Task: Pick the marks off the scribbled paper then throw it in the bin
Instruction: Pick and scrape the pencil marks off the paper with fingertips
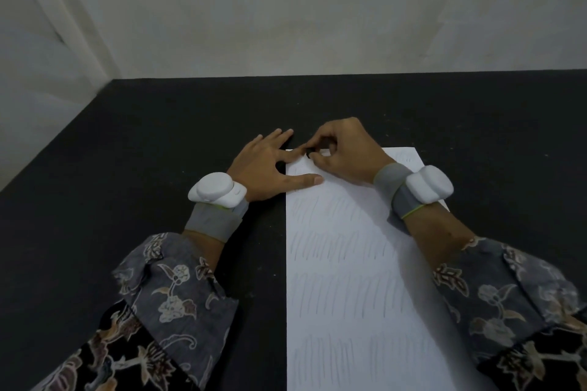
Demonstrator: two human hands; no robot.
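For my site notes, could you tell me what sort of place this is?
Probably a plain indoor room set up for recording: a dark table pushed against a bare pale wall, holding only a pencil-scribbled sheet of paper.

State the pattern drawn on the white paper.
Rows of slanted grey pencil strokes on the white paper sheet, head view.

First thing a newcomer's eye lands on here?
The white scribbled paper on the black table, right of centre. At its far left corner, the left hand presses it flat while the right hand pinches a small dark eraser. White wrist devices stand out.
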